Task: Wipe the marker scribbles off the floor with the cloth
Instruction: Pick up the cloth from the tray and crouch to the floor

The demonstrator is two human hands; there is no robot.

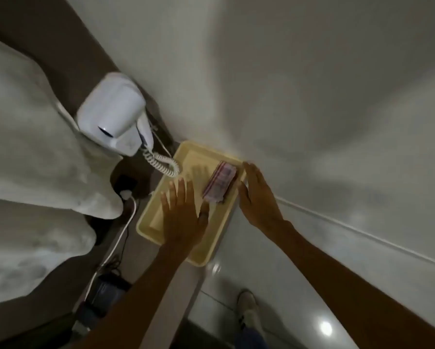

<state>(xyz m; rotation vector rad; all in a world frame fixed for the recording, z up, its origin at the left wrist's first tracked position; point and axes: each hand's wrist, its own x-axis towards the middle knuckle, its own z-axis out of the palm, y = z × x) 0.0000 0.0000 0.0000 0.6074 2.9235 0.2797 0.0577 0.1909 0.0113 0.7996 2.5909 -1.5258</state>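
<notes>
A folded cloth (220, 182) with pink and grey stripes lies in a pale yellow tray (151, 226) that sits against the white wall. My left hand (183, 212) hovers flat over the tray just left of the cloth, fingers spread, a ring on one finger, holding nothing. My right hand (258, 195) is at the tray's right rim, beside the cloth, fingers straight and empty. No marker scribbles are visible on the glossy floor (274, 285).
A white wall-mounted hair dryer (115, 114) with a coiled cord (161, 163) hangs left of the tray. White bedding (30, 152) fills the left side. Cables and a plug (125, 195) run down below it. My shoe (248, 308) shows on the floor.
</notes>
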